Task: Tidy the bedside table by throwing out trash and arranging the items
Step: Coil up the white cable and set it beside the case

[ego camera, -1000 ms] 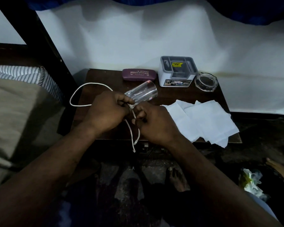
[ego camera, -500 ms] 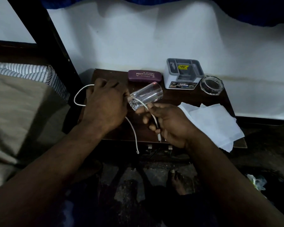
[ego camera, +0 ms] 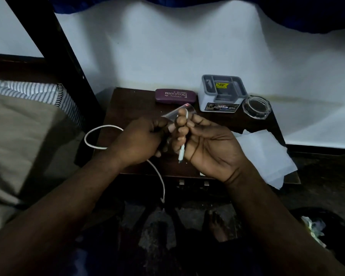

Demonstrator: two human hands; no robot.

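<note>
A bed (ego camera: 18, 140) with a striped edge stands to the left of the dark bedside table (ego camera: 127, 104), whose back edge meets a white wall. White paper sheets (ego camera: 265, 156) cover the table's front right corner and hang over its edge. Above the front middle, the left hand (ego camera: 139, 140) is closed in a fist around a white cable (ego camera: 94, 144). One loop of the cable swings out past the table's left edge, and a loose end dangles below the front edge. The right hand (ego camera: 209, 148), palm up, curls its fingers around the cable's other end, with the plug pointing down. Both hands hide much of the table's middle. A grey organiser (ego camera: 221, 92) sits at the back right, and a yellow label shows in one compartment. A purple glasses case (ego camera: 174, 96) lies left of it along the back edge. A clear glass dish (ego camera: 256, 106) sits by the right edge. A tumbler (ego camera: 184, 108) lies tilted behind the fingertips, partly hidden.
</note>
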